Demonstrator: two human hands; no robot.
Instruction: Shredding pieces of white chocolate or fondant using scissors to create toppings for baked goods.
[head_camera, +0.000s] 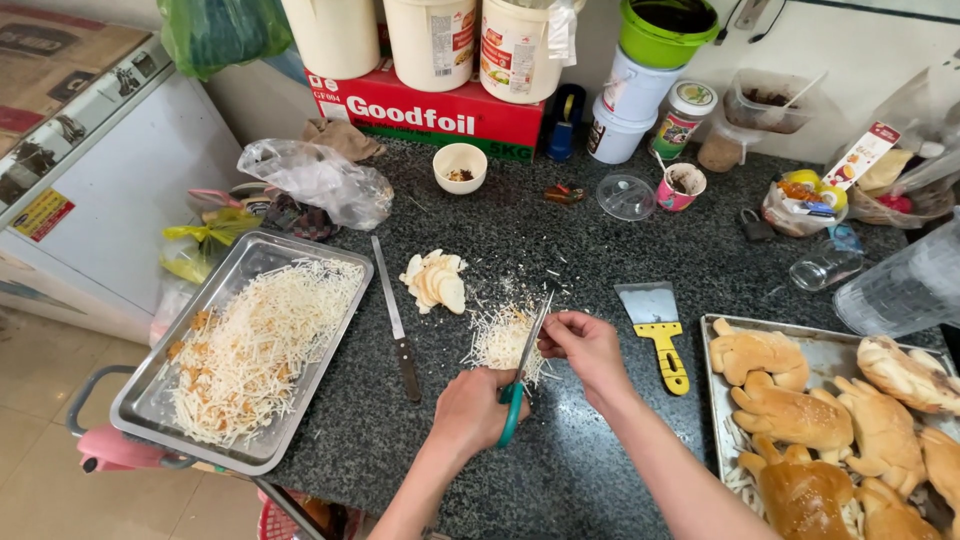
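Near the lower centre of the frame the left hand (478, 408) has its fingers closed through the teal handles of a pair of scissors (522, 372), whose blades point up and away toward a small heap of pale shreds (497, 338) on the dark speckled desk (590, 470). The right hand (587, 345), just right of the blades, pinches its fingers shut on something thin at the blade tips; what it is cannot be told for sure. By the look of it, the step in hand is snipping pale slices into shreds. A stack of uncut slices (436, 281) lies above the heap, a knife (396, 320) to its left. At the left sits a metal tray (158, 400) full of shreds; at the lower right, a tray of hand-shaped buns (800, 415), with a yellow-handled scraper (658, 330) between.
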